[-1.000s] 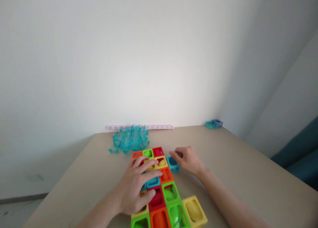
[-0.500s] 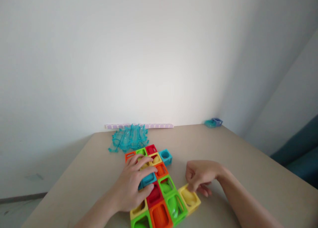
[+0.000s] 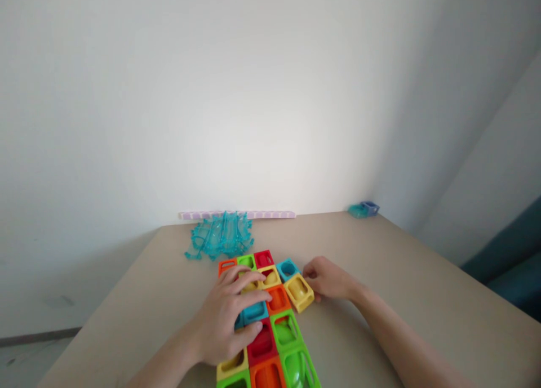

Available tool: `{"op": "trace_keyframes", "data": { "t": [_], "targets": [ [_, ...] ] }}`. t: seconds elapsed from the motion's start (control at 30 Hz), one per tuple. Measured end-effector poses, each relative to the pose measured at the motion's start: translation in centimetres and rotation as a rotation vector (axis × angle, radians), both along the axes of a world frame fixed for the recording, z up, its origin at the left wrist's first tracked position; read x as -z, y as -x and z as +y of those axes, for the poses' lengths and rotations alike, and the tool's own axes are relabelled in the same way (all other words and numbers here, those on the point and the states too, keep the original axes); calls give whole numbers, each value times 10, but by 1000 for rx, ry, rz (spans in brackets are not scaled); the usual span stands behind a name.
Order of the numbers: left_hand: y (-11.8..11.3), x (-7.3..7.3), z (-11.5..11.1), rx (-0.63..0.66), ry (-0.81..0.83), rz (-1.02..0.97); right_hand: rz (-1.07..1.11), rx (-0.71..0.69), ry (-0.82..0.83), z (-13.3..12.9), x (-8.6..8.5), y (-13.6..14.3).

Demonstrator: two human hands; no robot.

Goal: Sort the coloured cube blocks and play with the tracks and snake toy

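Observation:
My left hand [image 3: 230, 315] lies spread over a group of colourful hollow toy blocks, its fingers stretched across their tops. The blocks sit side by side on the table, with a red block [image 3: 261, 343], an orange block [image 3: 278, 299] and a green block [image 3: 287, 328] among them; my palm covers part of the left side. To their right, a yellow block [image 3: 298, 292] sits at a slant beside the orange one and close to a blue block [image 3: 288, 268]. The curled fingers of my right hand [image 3: 327, 278] grip its right side; the fingertips are partly hidden.
A pile of clear teal plastic pieces [image 3: 222, 236] lies behind the blocks. Against the wall rests a long lilac patterned strip [image 3: 270, 214]. A teal and blue piece [image 3: 364, 209] is at the table's far right corner, and a dark teal cloth [image 3: 507, 264] hangs beyond the right edge.
My right hand has moved away from me and to the left with the yellow block, from beside the near green block to the blue one. The group of blocks has shifted slightly.

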State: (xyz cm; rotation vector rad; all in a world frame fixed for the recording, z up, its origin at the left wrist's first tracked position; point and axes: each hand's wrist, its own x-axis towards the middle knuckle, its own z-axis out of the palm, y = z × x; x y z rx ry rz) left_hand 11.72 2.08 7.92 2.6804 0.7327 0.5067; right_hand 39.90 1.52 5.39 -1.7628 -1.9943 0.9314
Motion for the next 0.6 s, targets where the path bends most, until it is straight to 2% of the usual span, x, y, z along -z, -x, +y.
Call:
{"op": "trace_keyframes", "data": {
  "t": [0.13, 0.3, 0.37, 0.47, 0.6],
  "targets": [
    [3, 4, 4, 27, 7, -88, -14, 36, -61, 1, -2, -6],
    [7, 15, 15, 8, 60, -304, 0, 172, -266, 6, -5, -10],
    [7, 18, 18, 7, 64, -330, 41, 162, -323, 5, -2, -2],
    [6, 19, 19, 1, 68, -336, 73, 56, -339, 2, 5, 18],
    [5, 18, 19, -14, 59, -353, -44, 141, -355, -2, 9, 35]
  ]
}}
